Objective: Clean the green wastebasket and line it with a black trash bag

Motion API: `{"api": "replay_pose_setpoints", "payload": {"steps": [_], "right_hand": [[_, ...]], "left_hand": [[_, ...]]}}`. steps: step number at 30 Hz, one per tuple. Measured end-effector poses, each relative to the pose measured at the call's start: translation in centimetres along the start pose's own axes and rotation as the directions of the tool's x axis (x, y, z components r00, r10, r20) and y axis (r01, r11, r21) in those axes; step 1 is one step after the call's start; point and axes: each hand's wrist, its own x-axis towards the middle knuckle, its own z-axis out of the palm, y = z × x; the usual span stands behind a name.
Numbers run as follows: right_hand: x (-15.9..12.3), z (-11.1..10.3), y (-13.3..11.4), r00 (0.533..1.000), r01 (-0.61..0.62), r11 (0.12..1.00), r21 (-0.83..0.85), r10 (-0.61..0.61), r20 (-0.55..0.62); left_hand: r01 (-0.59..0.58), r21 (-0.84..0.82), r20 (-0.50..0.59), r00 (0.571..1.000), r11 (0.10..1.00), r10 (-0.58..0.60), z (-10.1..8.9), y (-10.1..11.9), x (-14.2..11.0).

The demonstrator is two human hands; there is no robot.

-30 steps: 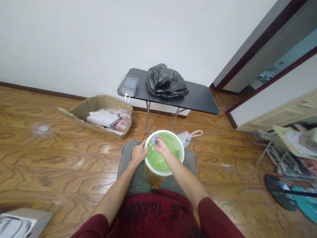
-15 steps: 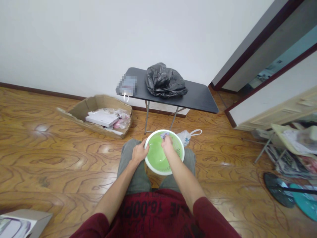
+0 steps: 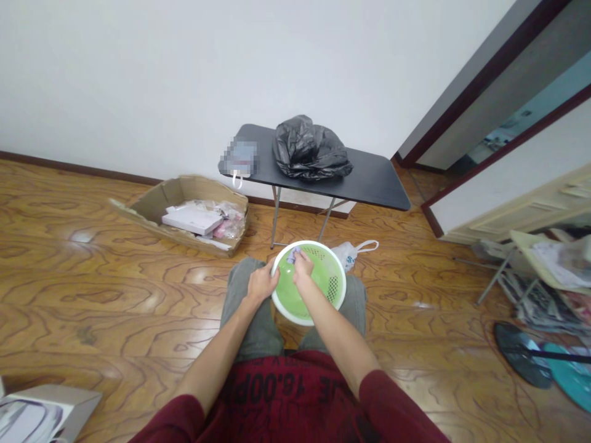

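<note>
The left hand is clamped on the white rim of the basket, which sits between the knees! Inside it, the right hand has its fingers closed on a purple cloth, in at the far left of the bowl. Just beyond, a white bag lies on the floor, and up on the table sits a black bag.

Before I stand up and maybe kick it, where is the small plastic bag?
In the head view, the small plastic bag is on the floor, just past the right knee and right of the green basket.
</note>
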Motion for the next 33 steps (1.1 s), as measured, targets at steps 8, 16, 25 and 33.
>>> {"api": "replay_pose_setpoints", "payload": {"steps": [8,16,25,33], "right_hand": [[3.5,-0.8,-2.8,0.984,0.038,0.999,0.035,-0.032,-0.175],[3.0,-1.1,-1.4,0.998,-0.019,0.997,-0.074,0.023,0.052],[1.5,-6.7,-3.4,0.848,0.378,0.771,-0.512,-0.066,0.526],[5.8,-11.4,-11.9,0.552,0.804,0.106,-0.585,-0.500,0.667]], "left_hand": [[0.020,-0.009,-0.005,1.000,1.000,-0.020,0.1,-0.1,0.0],[0.008,-0.002,0.023,1.000,1.000,-0.007,-0.1,0.1,0.1],[0.024,-0.001,0.028,0.999,1.000,-0.024,-0.5,0.3,-0.2],[0.034,0.002,0.020,0.999,0.999,-0.034,-0.3,0.6,0.1]]}}
